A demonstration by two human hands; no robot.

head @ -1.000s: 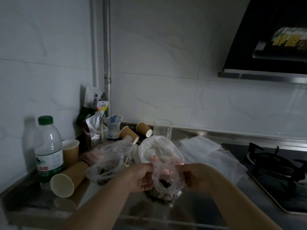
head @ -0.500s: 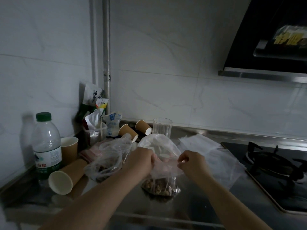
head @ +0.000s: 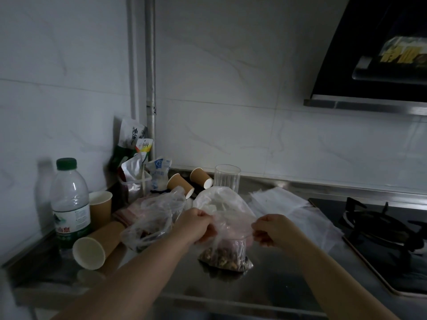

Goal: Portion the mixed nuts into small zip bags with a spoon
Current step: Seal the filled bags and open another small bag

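1. There is one view only, from a camera worn on the person's head, so no second view shares any part of the scene.
2. It looks forward and slightly down across a steel counter (head: pixel 277 285) toward the tiled back wall (head: pixel 231 112).
3. It sits close: both forearms enter from the near edge.
4. The wide lens takes in the left wall's bottle (head: pixel 69 204) and, far right, the range hood (head: pixel 374 54) and gas hob (head: pixel 381 229).
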